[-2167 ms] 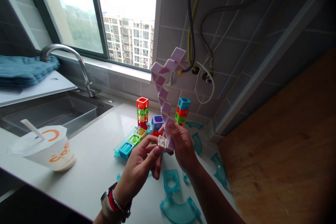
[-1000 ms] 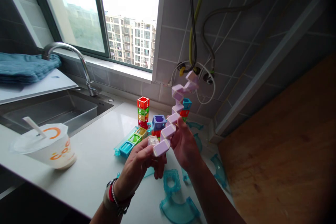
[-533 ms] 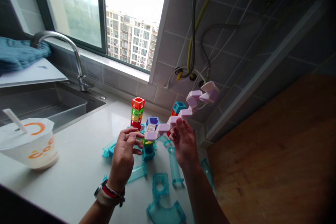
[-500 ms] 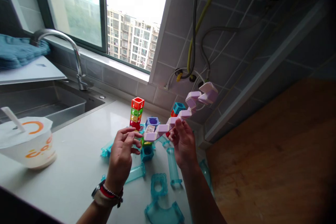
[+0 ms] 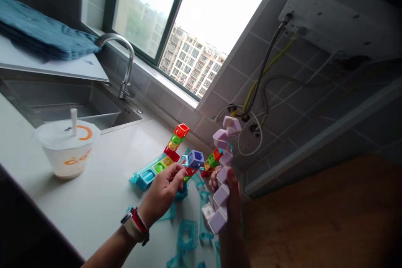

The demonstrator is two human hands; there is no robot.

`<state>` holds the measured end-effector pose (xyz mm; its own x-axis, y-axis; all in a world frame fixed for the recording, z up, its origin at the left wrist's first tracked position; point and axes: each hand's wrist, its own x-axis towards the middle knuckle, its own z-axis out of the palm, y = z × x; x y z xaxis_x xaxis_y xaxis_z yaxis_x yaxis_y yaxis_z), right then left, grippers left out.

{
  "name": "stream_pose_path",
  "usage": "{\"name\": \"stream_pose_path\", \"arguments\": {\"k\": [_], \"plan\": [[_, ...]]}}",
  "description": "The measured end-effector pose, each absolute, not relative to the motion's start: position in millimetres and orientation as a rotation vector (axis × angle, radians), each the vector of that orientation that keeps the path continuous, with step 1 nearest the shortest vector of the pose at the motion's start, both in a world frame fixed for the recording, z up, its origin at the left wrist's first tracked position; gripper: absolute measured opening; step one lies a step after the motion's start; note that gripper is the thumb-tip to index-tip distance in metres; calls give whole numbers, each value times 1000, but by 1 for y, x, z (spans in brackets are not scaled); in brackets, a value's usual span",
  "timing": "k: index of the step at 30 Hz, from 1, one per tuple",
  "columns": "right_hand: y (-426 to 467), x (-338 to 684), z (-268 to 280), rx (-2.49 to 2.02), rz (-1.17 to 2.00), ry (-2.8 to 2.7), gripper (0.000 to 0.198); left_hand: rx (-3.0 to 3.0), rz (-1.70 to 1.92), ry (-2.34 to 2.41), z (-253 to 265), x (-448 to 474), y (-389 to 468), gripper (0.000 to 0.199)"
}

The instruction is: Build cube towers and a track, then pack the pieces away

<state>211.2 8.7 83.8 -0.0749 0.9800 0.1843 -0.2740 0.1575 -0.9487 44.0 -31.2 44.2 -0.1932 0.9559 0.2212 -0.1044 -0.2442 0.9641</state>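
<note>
Already zigzagged, ends apart, the lilac chain [image 5: 221, 194] is clasped by the curled right hand [image 5: 234, 188]; at its nine o'clock, the half-curled left hand [image 5: 163, 192] seems empty.

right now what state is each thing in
lilac plastic wedge chain: zigzagged, held up
right hand fingers: closed around the chain
left hand fingers: curled, apart from the chain
white lidded cup: upright, straw in
red-topped plastic block tower: standing
blue cloth: heaped on white board
grey steel sink: partly covered

Lidded cup [image 5: 67, 148] near the sink [image 5: 130, 118], blue cloth [image 5: 47, 35] on white board [image 5: 78, 69]
</note>
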Motion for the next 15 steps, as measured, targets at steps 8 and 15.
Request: {"name": "stream_pose_path", "arguments": {"k": [8, 15], "plan": [[-12, 202, 94, -722, 1370, -1192, 43, 1608, 1211, 1407, 50, 32, -42, 36], [-26, 155, 148, -743, 1673, -995, 46, 1915, 773, 1475, 53, 38, -58, 28]]}}
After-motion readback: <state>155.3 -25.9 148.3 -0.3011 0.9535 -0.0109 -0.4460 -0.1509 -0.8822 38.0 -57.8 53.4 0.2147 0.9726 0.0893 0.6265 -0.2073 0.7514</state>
